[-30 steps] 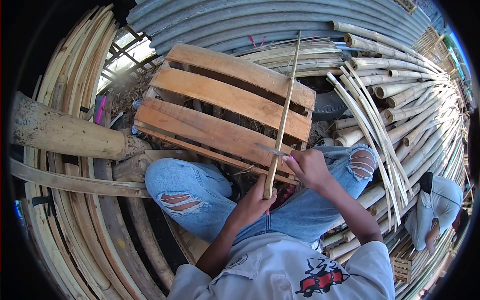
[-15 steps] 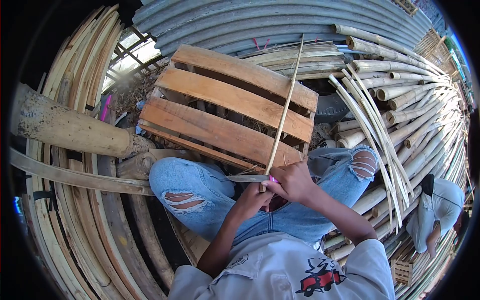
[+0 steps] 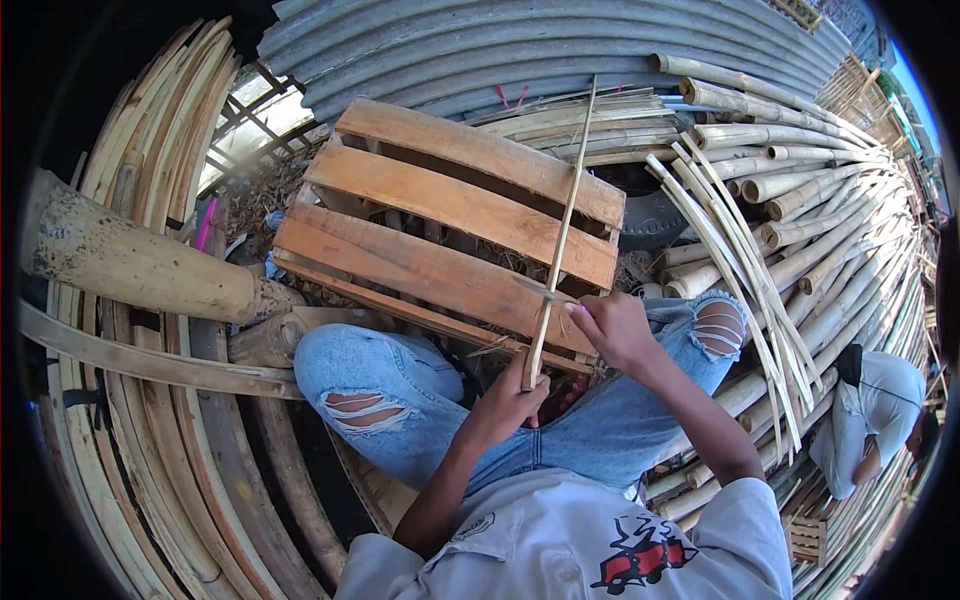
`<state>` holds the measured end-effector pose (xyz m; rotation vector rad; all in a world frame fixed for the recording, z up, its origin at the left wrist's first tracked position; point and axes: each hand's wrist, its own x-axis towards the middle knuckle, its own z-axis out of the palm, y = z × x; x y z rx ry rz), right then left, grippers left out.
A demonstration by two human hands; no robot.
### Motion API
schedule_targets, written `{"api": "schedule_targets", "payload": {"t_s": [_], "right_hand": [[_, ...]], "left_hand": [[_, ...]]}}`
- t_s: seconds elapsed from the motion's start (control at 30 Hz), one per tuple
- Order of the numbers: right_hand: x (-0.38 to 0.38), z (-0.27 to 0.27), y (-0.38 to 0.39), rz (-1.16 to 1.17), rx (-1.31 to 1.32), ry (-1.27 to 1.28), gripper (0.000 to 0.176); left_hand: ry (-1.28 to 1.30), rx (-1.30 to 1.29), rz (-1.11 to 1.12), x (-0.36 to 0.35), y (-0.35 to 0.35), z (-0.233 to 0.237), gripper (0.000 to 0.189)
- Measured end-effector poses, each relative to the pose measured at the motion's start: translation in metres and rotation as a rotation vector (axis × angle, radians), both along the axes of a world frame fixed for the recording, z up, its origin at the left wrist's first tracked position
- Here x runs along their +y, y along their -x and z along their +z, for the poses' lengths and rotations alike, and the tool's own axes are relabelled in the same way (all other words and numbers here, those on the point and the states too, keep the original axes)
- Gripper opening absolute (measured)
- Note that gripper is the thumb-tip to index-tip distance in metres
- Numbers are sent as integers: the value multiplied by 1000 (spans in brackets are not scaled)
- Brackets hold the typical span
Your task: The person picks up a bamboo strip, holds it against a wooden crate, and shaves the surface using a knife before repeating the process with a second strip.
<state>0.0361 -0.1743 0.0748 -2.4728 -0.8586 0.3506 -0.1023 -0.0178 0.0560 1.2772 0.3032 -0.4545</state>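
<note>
A long thin bamboo strip (image 3: 567, 215) slants up from my lap across a slatted wooden crate (image 3: 430, 255). My left hand (image 3: 503, 402) is closed round its near end, between my knees. Farther up the strip, my right hand (image 3: 612, 328) is closed on a knife (image 3: 545, 291). The knife's blade lies across the strip, above the crate's front slats, and something pink shows by the right thumb. Much of the knife's handle is hidden in the fingers.
Long wooden slats (image 3: 160, 440) and a thick bamboo pole (image 3: 140, 262) lie on the left. Bamboo poles (image 3: 790, 190) are piled on the right, with thin strips (image 3: 735, 270) leaning over them. Corrugated sheeting (image 3: 450, 50) stands behind the crate. A bent-over person (image 3: 885, 400) is at far right.
My right hand has moved up and away along the strip with the knife, apart from my left hand. My left hand stays at the strip's near end.
</note>
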Motion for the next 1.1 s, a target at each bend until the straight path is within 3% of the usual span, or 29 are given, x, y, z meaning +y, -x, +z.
{"api": "schedule_targets", "payload": {"t_s": [0.03, 0.1, 0.13, 0.23, 0.43, 0.5, 0.53, 0.63, 0.67, 0.7, 0.77, 0.8, 0.83, 0.93, 0.97, 1.03, 1.1], "right_hand": [[-2, -1, 6, 2, -6, -1, 49], [1, 9, 33, 231, -120, -81, 49], [2, 9, 42, 303, -193, -199, 48], [1, 8, 7, 100, 33, -6, 41], [-1, 6, 22, 272, -140, -90, 47], [-7, -8, -8, 24, -45, -17, 48], [-9, -6, -5, 19, -50, -14, 48], [-3, 10, 18, 243, -41, -61, 52], [1, 8, 30, 302, -156, -201, 52], [0, 4, 24, 293, -147, -207, 52], [-5, -11, -18, 17, 27, 66, 50], [-7, -13, -37, -83, 66, 52, 49], [-8, -12, -30, -85, 64, 51, 49], [-3, -5, 15, 273, -93, -136, 49], [-2, -10, 7, 266, -87, -140, 49], [-6, -15, -32, -35, 57, 10, 47], [-13, -5, -47, -97, 119, 36, 51]], "left_hand": [[-1, -6, 2, 0, -2, 3, 24], [-71, -36, -25, -3, -3, 7, 22], [-131, -4, -140, 2, -4, 6, 24], [-88, 0, -1, -2, 0, 4, 25], [-55, 14, -22, -1, -4, 10, 21], [-44, 31, -32, -2, -2, 10, 21], [-41, 22, -33, -2, -2, 9, 20], [-59, 3, -35, -1, -6, 9, 20], [-84, 13, -55, -1, -3, 10, 20], [-88, 24, -64, 0, -1, 10, 20], [-34, 22, -21, -2, -2, 11, 21], [-33, 22, -23, -3, -1, 11, 21], [-42, 24, -34, -4, 0, 11, 22], [-51, 24, -36, -3, -5, 13, 22], [-42, 29, -36, -2, -4, 13, 21], [-40, 46, -43, -2, -2, 13, 21], [-36, 43, -51, -4, -3, 12, 20]]}}
